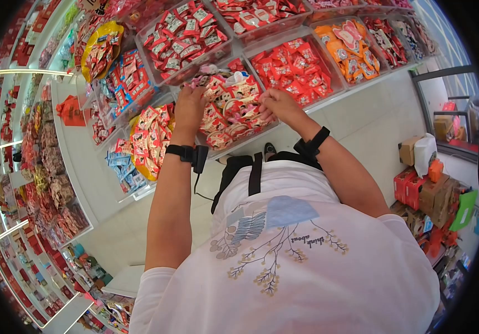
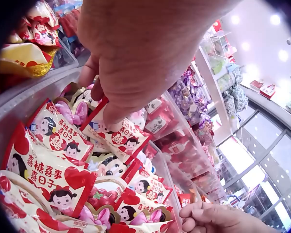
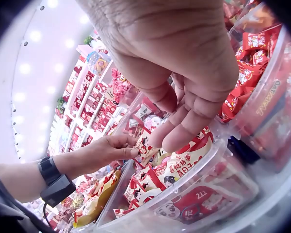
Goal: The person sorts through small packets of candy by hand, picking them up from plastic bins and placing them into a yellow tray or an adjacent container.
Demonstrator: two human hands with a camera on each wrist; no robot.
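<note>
Cream-and-red candy packets (image 1: 231, 103) fill a clear bin in front of the person. At its left side, the left hand (image 1: 191, 108) reaches in. The left wrist view shows thumb and fingers of the left hand (image 2: 111, 92) pinching a cream packet (image 2: 119, 136) with red ends, over more packets and pink-bowed mouse-face pieces (image 2: 111, 165). Above the bin's right edge is the right hand (image 1: 278, 106). In the right wrist view the right hand (image 3: 184, 97) has loosely curled fingers with nothing seen in them; part of its grasp is hidden.
Bins of red packets (image 1: 292, 69) and orange packets (image 1: 349, 50) stand to the right, with another red-and-white bin (image 1: 183, 39) behind. A yellow-edged bag of packets (image 1: 150, 136) is at the left. Cardboard boxes (image 1: 437, 197) are stacked at far right.
</note>
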